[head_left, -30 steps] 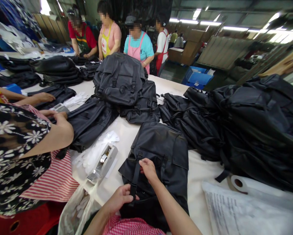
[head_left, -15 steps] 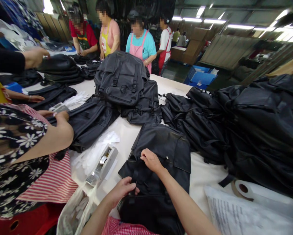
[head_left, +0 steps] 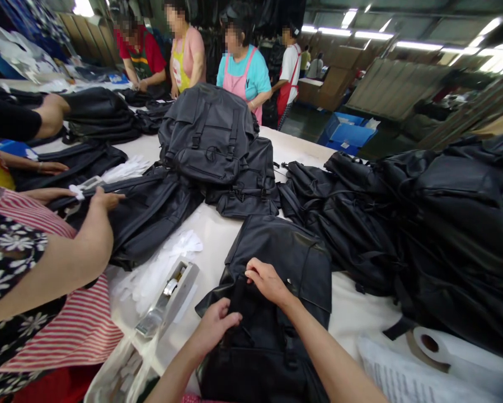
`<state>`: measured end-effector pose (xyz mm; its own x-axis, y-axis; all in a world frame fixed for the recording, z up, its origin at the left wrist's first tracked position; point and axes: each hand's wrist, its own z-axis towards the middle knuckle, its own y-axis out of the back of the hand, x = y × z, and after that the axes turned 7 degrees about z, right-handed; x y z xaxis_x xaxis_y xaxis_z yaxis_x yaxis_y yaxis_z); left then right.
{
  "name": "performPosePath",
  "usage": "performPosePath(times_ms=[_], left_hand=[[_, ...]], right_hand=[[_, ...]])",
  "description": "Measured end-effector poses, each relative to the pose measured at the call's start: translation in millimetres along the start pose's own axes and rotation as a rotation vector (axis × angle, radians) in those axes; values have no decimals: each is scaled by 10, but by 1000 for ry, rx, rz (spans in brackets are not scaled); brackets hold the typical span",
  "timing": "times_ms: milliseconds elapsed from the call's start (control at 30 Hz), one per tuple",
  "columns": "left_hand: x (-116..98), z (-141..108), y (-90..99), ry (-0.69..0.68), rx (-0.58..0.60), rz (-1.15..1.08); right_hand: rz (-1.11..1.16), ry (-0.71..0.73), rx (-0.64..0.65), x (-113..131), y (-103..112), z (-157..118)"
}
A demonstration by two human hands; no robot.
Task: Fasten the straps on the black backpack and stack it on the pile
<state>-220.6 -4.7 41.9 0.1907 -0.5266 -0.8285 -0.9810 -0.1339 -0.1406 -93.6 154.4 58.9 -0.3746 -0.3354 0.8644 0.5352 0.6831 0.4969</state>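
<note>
A black backpack lies on the white table in front of me, with straps and buckles across its front. My right hand is closed, thumb and fingertips pinched on a dark strap at the middle of the bag. What its fingertips grip is partly hidden against the black fabric. Lower down, my left hand rests at the bag's left edge. Its thumb is held apart from its fingers, and nothing shows in the gap. A buckle hangs over the lower part of the bag.
A tape dispenser stands left, beside white strips and a pale bag. More black backpacks are piled ahead and right. A roll lies at lower right. A co-worker's arm reaches in from the left.
My left hand has come off the strap and buckle it was gripping, and its thumb has spread. My right hand has barely shifted. The co-worker's hand on the left has lifted slightly.
</note>
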Motion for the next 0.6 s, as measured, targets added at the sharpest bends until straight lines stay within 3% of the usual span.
performPosePath(times_ms=[67,133,200,267,400,500,600], left_hand=[[-113,93,-33,-68,-75,131],[-196,140,-71,-120,-195,424],[-248,144,-105,-172,-323,732],[-283,147,-130,-274,-420,887],[-356,322,-142,-481,-496,911],[-396,547,-90,-470,-426,809],[-375,685,-5,-456,-327,731]], right_hand=[[-23,38,-47,46,2,-104],[-3,33,-122,73,-7,-178],[116,-22,-159,76,-16,-199],[238,-92,-141,63,-20,-174],[195,-37,-70,43,-26,-78],[72,103,-88,40,-19,-2],[-19,145,-153,21,40,121]])
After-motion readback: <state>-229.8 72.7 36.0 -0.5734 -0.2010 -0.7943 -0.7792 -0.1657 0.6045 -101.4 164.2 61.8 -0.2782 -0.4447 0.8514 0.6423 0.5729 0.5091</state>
